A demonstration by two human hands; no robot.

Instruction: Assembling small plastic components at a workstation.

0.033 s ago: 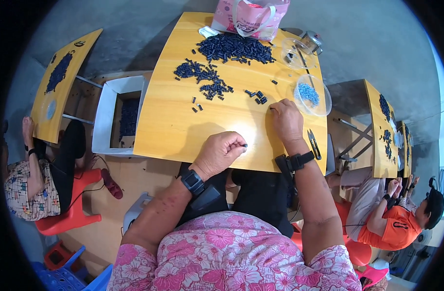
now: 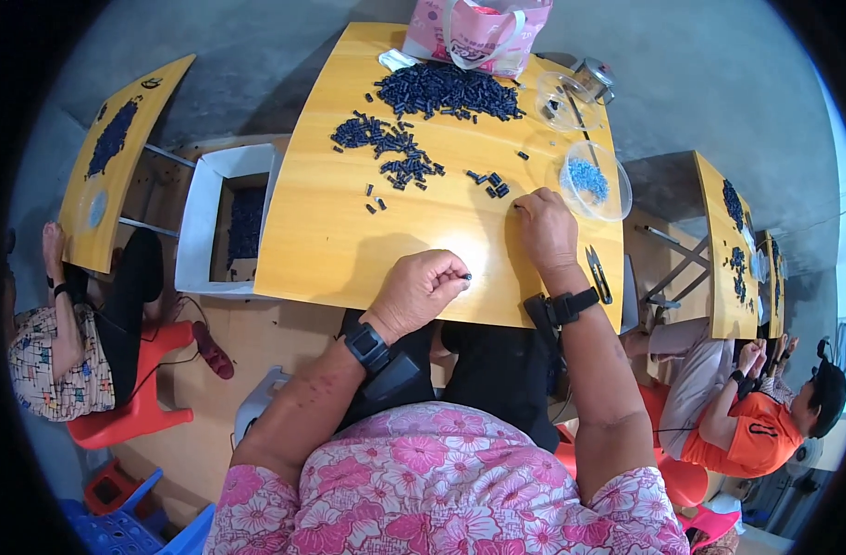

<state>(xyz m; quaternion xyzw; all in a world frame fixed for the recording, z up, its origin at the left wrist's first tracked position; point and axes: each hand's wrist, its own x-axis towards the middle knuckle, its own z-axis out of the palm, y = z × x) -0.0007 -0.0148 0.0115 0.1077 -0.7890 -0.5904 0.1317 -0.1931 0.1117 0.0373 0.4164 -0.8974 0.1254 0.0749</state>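
Note:
My left hand point(image 2: 421, 289) is closed over the table's near edge. Its thumb and fingertips pinch a small black tubular piece point(image 2: 466, 277), mostly hidden by the fingers. Further right, my right hand point(image 2: 547, 229) rests on the table with the fingers bent together. A speck of something dark shows at its fingertips, too small to name. Just beyond that hand lie several loose black tubular pieces point(image 2: 493, 185). A clear round tub point(image 2: 617, 190) with small blue pieces point(image 2: 587, 179) stands beside its knuckles. Black thread snips point(image 2: 598, 275) lie right of my right wrist.
Heaps of black pieces point(image 2: 446, 92) cover the far part of the yellow table point(image 2: 339, 250). Behind them stand a pink bag point(image 2: 423, 32), another clear tub point(image 2: 545, 109) and a metal mug point(image 2: 593, 80). A white box point(image 2: 196, 222) stands left. People sit at tables on both sides.

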